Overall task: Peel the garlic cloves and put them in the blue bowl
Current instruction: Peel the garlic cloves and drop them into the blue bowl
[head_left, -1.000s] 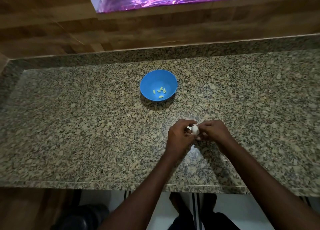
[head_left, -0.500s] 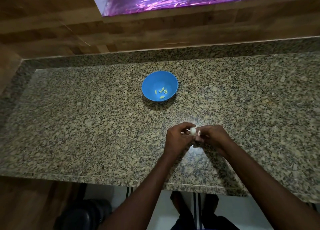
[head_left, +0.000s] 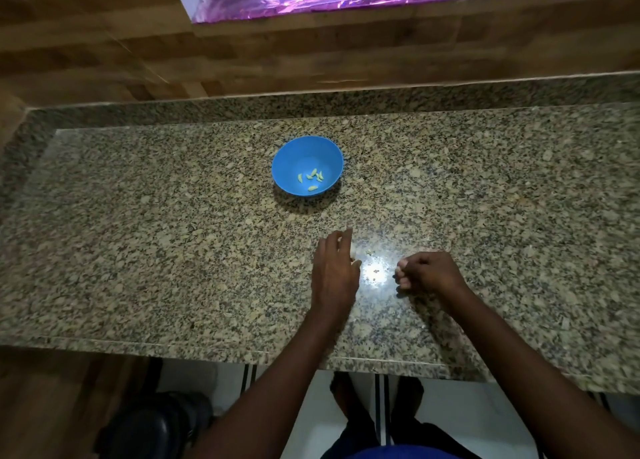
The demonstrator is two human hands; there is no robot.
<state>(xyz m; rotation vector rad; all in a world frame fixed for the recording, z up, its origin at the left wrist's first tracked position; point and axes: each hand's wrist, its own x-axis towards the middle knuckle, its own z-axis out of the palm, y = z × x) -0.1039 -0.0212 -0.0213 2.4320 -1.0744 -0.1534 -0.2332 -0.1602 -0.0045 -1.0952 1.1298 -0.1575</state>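
My left hand (head_left: 334, 271) reaches forward over the speckled brown granite countertop (head_left: 138, 250), fingers curled around a small white garlic piece (head_left: 353, 252) that shows only at the fingertips; my right hand (head_left: 427, 273) rests nearby on the counter, apart from the left, its fingers curled inward, with something pale at the fingertips that is too small to identify, so I cannot tell whether it holds anything; a tiny pale scrap (head_left: 370, 252) lies on the stone between my hands; the round blue plastic bowl (head_left: 294, 157) stands farther back on the counter, well apart from both hands, with several peeled pale-yellow garlic cloves (head_left: 313, 178) scattered in its bottom; a wooden wall panel (head_left: 311, 53) rises behind the counter.
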